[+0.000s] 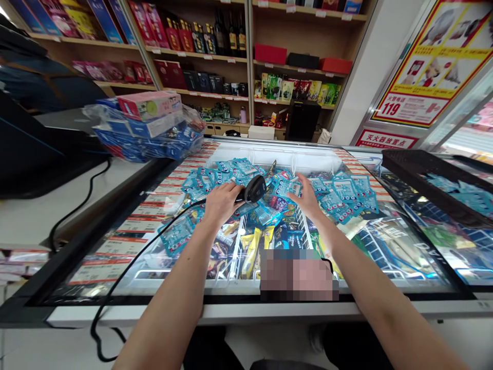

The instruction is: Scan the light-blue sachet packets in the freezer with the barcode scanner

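Observation:
My left hand (222,202) is closed around the handle of a black handheld barcode scanner (254,189), whose head points right. Its black cable (152,245) trails left and down over the freezer edge. My right hand (307,197) grips the right end of a small blue packet (284,188) between thumb and fingers, just in front of the scanner head. More blue packets lie about both hands: a pile on the left (210,177), a group on the right (346,195), and one packet (177,235) nearer the left front. My palms hide parts of what lies beneath.
The packets rest on the glass top of a chest freezer (269,305), with frozen goods in wire baskets (238,246) underneath. A phone (327,264), mostly blurred out, lies at the front. Plastic-wrapped boxes (150,123) stand at the back left. A dark tray (431,169) holds blue packets on the right.

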Available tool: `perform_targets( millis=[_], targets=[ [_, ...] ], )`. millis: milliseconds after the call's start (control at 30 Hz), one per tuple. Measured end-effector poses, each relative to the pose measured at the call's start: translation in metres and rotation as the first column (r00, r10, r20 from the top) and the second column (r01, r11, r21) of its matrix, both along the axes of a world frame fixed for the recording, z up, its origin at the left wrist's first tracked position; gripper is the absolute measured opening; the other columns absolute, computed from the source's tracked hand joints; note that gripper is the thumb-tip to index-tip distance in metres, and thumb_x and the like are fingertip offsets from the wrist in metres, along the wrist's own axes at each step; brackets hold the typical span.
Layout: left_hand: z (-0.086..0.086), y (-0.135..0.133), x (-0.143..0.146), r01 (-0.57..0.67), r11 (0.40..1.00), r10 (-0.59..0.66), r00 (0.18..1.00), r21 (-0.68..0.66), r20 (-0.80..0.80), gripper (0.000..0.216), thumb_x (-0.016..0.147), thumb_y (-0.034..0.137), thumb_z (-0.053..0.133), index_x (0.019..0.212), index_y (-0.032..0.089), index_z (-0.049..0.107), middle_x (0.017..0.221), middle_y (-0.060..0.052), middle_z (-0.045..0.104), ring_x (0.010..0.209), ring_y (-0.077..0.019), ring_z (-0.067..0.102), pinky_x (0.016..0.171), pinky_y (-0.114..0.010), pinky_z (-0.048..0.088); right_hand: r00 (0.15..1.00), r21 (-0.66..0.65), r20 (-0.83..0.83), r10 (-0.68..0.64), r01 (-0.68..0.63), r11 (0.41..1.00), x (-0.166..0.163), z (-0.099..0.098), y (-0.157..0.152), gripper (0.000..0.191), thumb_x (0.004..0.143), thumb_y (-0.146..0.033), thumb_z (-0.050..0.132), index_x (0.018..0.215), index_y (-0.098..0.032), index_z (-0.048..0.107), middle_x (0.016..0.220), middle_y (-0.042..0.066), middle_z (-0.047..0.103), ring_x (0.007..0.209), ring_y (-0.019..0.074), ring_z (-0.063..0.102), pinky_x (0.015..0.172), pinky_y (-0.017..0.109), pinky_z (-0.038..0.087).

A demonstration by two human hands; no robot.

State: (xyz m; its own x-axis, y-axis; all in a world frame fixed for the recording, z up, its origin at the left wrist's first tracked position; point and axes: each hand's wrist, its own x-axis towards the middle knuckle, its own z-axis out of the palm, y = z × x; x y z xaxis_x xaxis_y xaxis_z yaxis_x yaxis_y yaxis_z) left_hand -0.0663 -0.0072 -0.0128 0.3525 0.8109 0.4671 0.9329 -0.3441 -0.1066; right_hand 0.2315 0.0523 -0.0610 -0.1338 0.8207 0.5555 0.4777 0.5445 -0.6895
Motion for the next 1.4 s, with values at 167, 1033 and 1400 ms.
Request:
perform_targets(
  millis=[167, 1033, 1400],
  targets=[
    [0.001, 0.0, 0.0, -0.006, 1.0, 0.006, 1.0, 0.0, 0.006, 0.034, 0.083, 0.039, 0.057, 0.113, 0.022, 0.056, 0.104, -0.009, 0.064, 0.102, -0.0258, 0.058, 0.082, -0.036, 0.042, 0.937, 0.113, 0.333, -0.107, 0.073, 0.991, -0.009, 0.007, -0.011, 0.053, 0.081, -0.058, 0.057, 0.125, -0.028, 0.057, 0.136, 0.006, 0.05, 0.126, 0.0313, 0.039, 0.106, 0.055, 0.029],
    [0.004, -0.001, 0.001, 0.001, 1.0, -0.001, 1.0, -0.016, -0.013, 0.034, 0.085, 0.04, 0.054, 0.113, 0.021, 0.056, 0.103, -0.009, 0.064, 0.1, -0.0266, 0.058, 0.08, -0.037, 0.043, 0.943, -0.044, 0.327, -0.058, 0.077, 0.996, -0.013, 0.011, -0.015, 0.058, 0.064, -0.052, 0.073, 0.111, -0.024, 0.055, 0.114, 0.008, 0.06, 0.11, 0.0296, 0.05, 0.092, 0.047, 0.042],
    [0.004, 0.0, 0.002, 0.052, 0.998, -0.052, 0.998, -0.024, 0.03, 0.035, 0.084, 0.04, 0.055, 0.113, 0.021, 0.057, 0.104, -0.009, 0.064, 0.101, -0.0259, 0.058, 0.079, -0.036, 0.044, 0.972, -0.111, -0.187, -0.139, 0.12, 0.987, 0.004, -0.006, 0.009, 0.035, 0.077, -0.054, 0.059, 0.088, -0.02, 0.059, 0.087, 0.004, 0.065, 0.083, 0.0192, 0.061, 0.081, 0.036, 0.047]
  ],
)
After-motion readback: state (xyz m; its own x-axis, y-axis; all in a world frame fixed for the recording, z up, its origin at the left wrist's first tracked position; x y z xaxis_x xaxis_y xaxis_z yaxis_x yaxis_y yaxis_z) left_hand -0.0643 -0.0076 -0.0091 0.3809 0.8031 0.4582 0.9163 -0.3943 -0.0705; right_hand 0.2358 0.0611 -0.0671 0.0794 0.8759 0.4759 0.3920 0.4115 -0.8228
